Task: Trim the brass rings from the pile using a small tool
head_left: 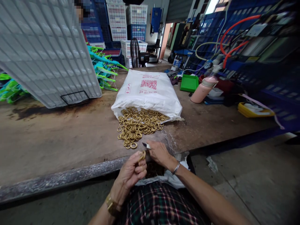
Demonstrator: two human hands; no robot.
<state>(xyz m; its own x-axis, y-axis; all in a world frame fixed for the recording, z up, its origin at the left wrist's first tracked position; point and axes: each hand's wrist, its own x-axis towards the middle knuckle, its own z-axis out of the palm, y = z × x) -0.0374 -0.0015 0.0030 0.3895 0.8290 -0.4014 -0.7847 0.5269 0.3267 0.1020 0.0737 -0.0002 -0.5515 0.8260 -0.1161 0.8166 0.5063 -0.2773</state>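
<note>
Brass-coloured rings (142, 155), perhaps more than one, are pinched between the thumb and fingers of my left hand (131, 172), just over the table edge. Close by on the right, my right hand (160, 153) is closed on a small dark-tipped blade (145, 145) with a white part by the fingers. Its tip points left, above the held rings and apart from them. Beyond both hands, a pile of brass-coloured rings (138, 123) spills from the mouth of a white woven sack (147, 89) lying on the table. Below my hands, an open bag (172, 178) holds dark contents, partly hidden.
The wooden table (58, 140) carries a large ribbed grey-white crate (51, 53) on its left. Green and turquoise plastic pieces (104, 67) lie behind it. To the right stand a pink bottle (203, 89), a green tray (189, 83) and a yellow tray (254, 111).
</note>
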